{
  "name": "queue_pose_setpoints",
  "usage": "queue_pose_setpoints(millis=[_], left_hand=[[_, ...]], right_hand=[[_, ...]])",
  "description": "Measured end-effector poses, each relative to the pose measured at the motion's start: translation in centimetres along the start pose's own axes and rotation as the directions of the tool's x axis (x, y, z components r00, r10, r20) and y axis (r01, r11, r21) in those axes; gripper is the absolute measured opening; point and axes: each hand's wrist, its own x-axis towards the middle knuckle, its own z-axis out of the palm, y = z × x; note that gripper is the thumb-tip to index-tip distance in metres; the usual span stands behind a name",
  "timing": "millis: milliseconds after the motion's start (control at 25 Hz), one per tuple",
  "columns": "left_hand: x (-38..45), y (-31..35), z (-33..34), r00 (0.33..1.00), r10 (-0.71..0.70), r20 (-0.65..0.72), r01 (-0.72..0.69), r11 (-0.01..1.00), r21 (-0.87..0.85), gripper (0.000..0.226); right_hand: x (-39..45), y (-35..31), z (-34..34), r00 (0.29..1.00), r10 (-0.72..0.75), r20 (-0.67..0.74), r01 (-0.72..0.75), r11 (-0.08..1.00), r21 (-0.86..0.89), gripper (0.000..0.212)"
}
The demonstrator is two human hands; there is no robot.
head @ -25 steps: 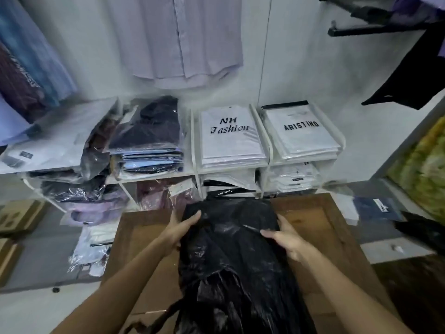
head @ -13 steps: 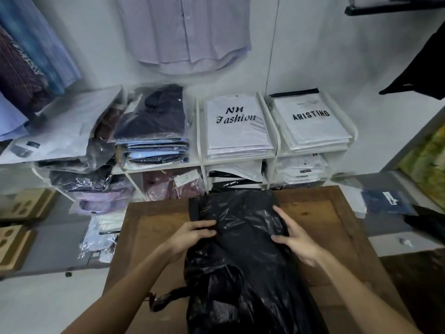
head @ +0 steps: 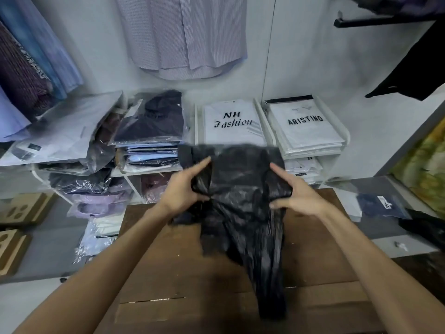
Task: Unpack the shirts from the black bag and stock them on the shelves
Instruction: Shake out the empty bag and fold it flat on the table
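Observation:
The black bag (head: 243, 203) is a shiny black plastic sack, blurred by motion, raised off the wooden table (head: 168, 273) with its lower end trailing towards me. My left hand (head: 185, 186) grips its left upper side and my right hand (head: 296, 196) grips its right upper side. What is inside the bag is hidden. Behind it stand white shelves (head: 262, 121) with stacks of packed shirts: an "NH Fashion" stack (head: 231, 121), an "ARISTINO" stack (head: 305, 126) and a dark shirt stack (head: 151, 124).
Shirts hang on the wall above, a pale striped one (head: 183, 37) in the middle. More bagged shirts (head: 96, 206) lie on the lower shelf and floor at left. Cardboard pieces (head: 21, 208) sit far left. A dark blue packet (head: 378, 206) lies on the floor at right.
Both hands have closed on the bag's sides and lifted its upper end off the table, up in front of the shelves. Before, they rested flat on the bag lying on the table.

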Motion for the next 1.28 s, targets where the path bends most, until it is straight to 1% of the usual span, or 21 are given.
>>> queue_pose_setpoints(millis=[40,80,160,240,280,320,360,440,480,520,600,720,800,880,960,1000,1080,1120,1200,1240,1280], left_hand=[[1.0,1.2,-1.4,0.988,0.075,-0.137,-0.072,0.997,0.027,0.106],[1.7,2.3,-2.7,0.955,0.149,-0.257,-0.139,0.989,0.057,0.101],[2.2,4.0,-3.9,0.872,0.235,-0.429,-0.2,0.972,0.125,0.092],[1.4,3.8,-2.9,0.837,0.23,-0.496,-0.154,0.97,0.191,0.093],[0.5,2.8,-1.4,0.846,0.2,-0.495,-0.111,0.973,0.204,0.095],[-0.9,1.2,0.5,0.872,0.158,-0.464,-0.079,0.98,0.185,0.098],[-2.7,-0.7,2.6,0.914,0.1,-0.394,-0.058,0.991,0.117,0.103],[-7.0,-4.3,6.3,0.987,-0.037,-0.155,0.026,0.997,-0.077,0.11],[-9.0,-6.0,7.7,0.995,-0.101,-0.012,0.098,0.987,-0.13,0.111],[-10.8,-7.5,8.9,0.98,-0.153,0.124,0.171,0.973,-0.153,0.11],[-12.9,-9.5,10.3,0.925,-0.221,0.31,0.274,0.951,-0.141,0.105],[-13.3,-10.7,10.5,0.886,-0.227,0.404,0.279,0.957,-0.075,0.102],[-13.0,-10.3,10.5,0.88,-0.207,0.428,0.256,0.965,-0.059,0.103],[-12.7,-9.3,10.9,0.877,-0.151,0.455,0.216,0.972,-0.094,0.103],[-12.7,-8.8,11.4,0.867,-0.102,0.488,0.174,0.979,-0.105,0.104],[-12.7,-9.1,11.7,0.861,-0.099,0.499,0.172,0.98,-0.102,0.105],[-12.8,-10.5,11.8,0.854,-0.137,0.502,0.225,0.967,-0.118,0.106],[-12.8,-11.1,11.6,0.848,-0.158,0.505,0.25,0.961,-0.118,0.106],[-12.5,-11.2,11.0,0.815,-0.222,0.536,0.297,0.953,-0.057,0.101],[-12.2,-10.7,10.6,0.805,-0.287,0.52,0.332,0.943,0.007,0.095],[-11.7,-9.7,10.5,0.824,-0.359,0.437,0.359,0.929,0.088,0.087]], right_hand=[[0.1,-1.9,-0.8,0.985,-0.118,-0.128,0.116,0.993,-0.026,0.112],[0.1,-3.6,-1.4,0.939,-0.246,-0.241,0.236,0.969,-0.069,0.108],[-0.3,-5.8,-1.9,0.805,-0.433,-0.405,0.406,0.901,-0.155,0.103],[-0.7,-5.6,-1.1,0.73,-0.487,-0.479,0.445,0.871,-0.208,0.101],[-1.0,-4.6,-0.2,0.737,-0.473,-0.483,0.422,0.88,-0.219,0.101],[-1.2,-2.6,0.9,0.778,-0.427,-0.461,0.37,0.904,-0.213,0.104],[-1.5,-0.1,2.2,0.847,-0.357,-0.394,0.305,0.933,-0.189,0.108],[-3.0,5.8,5.0,0.977,-0.182,-0.113,0.17,0.98,-0.102,0.122],[-3.9,8.3,6.3,0.994,-0.103,0.044,0.106,0.993,-0.053,0.126],[-4.8,10.5,7.5,0.986,-0.034,0.164,0.037,0.999,-0.017,0.128],[-6.0,13.1,9.1,0.959,0.058,0.279,-0.064,0.998,0.01,0.127],[-7.1,14.1,9.6,0.935,0.134,0.328,-0.157,0.987,0.044,0.129],[-7.4,13.7,9.4,0.93,0.159,0.33,-0.188,0.981,0.057,0.12],[-6.6,12.2,9.3,0.963,0.196,0.184,-0.223,0.964,0.143,0.092],[-5.1,11.3,9.6,0.956,0.274,-0.106,-0.236,0.931,0.278,0.068],[-4.5,11.3,9.9,0.923,0.311,-0.225,-0.247,0.93,0.272,0.06],[-4.2,12.3,11.1,0.87,0.3,-0.392,-0.289,0.953,0.088,0.048],[-4.4,13.4,12.1,0.853,0.288,-0.435,-0.315,0.949,0.01,0.046],[-4.9,15.0,13.5,0.837,0.334,-0.433,-0.382,0.924,-0.025,0.045],[-4.8,15.3,13.8,0.827,0.356,-0.435,-0.417,0.908,-0.051,0.044],[-4.4,15.4,13.8,0.817,0.324,-0.477,-0.438,0.887,-0.147,0.044]])
